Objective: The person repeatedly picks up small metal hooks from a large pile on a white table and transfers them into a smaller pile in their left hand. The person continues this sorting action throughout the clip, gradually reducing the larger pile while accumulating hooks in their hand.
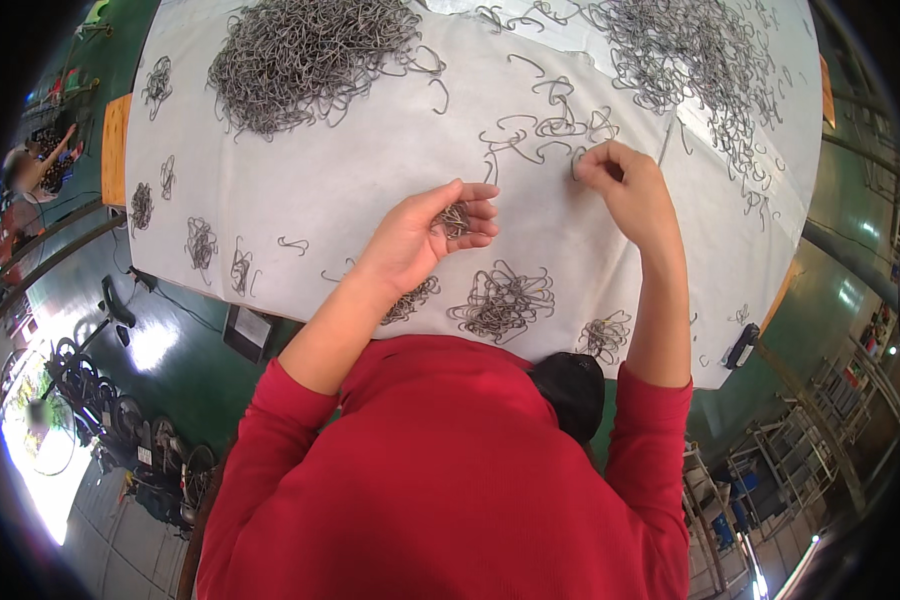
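My left hand (415,235) is cupped, palm up, around a small bunch of bent metal hooks (454,220). To its right, my right hand (625,190) pinches a single wire hook (577,158) between thumb and fingertips, close above the white table covering. Beyond it lies a loose scatter of hooks (558,127). Between my forearms, near the table's front edge, sits a tangled heap of hooks (505,302). My left wrist partly hides another small heap (410,300), and a third heap (605,336) is beside my right forearm.
A large pile of hooks (305,65) covers the far left of the white-covered table (310,185), and another spread (700,60) lies far right. Several small clusters line the left side. A small dark device (742,346) rests at the right front edge. Another person (30,170) is at far left.
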Motion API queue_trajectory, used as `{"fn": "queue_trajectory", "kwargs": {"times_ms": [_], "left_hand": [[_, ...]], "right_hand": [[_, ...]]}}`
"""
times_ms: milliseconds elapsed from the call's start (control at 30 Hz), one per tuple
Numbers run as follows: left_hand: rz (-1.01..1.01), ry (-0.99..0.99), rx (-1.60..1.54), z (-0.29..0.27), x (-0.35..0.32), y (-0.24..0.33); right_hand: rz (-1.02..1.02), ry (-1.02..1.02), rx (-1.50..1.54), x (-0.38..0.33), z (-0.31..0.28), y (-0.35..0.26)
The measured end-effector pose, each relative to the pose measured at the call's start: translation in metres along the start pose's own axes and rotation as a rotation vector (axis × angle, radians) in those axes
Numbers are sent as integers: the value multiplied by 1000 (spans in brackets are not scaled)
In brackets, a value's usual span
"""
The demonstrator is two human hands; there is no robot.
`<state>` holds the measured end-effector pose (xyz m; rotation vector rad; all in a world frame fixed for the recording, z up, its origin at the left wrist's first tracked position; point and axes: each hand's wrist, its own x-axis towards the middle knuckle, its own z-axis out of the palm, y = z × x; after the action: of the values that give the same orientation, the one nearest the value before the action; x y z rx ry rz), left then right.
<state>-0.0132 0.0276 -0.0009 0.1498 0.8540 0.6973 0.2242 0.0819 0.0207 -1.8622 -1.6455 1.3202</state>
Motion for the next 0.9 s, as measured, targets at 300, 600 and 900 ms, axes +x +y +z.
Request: {"fn": "queue_trajectory", "kwargs": {"times_ms": [300, 600, 900], "left_hand": [[8, 65, -169, 13, 14, -8], [59, -20, -715, -28, 2, 12], [16, -217, -459, -27, -2, 6]], "right_hand": [[-23, 140, -88, -27, 22, -9], [-65, 221, -295, -38, 53, -6], [-298, 396, -529, 13, 25, 13]]}}
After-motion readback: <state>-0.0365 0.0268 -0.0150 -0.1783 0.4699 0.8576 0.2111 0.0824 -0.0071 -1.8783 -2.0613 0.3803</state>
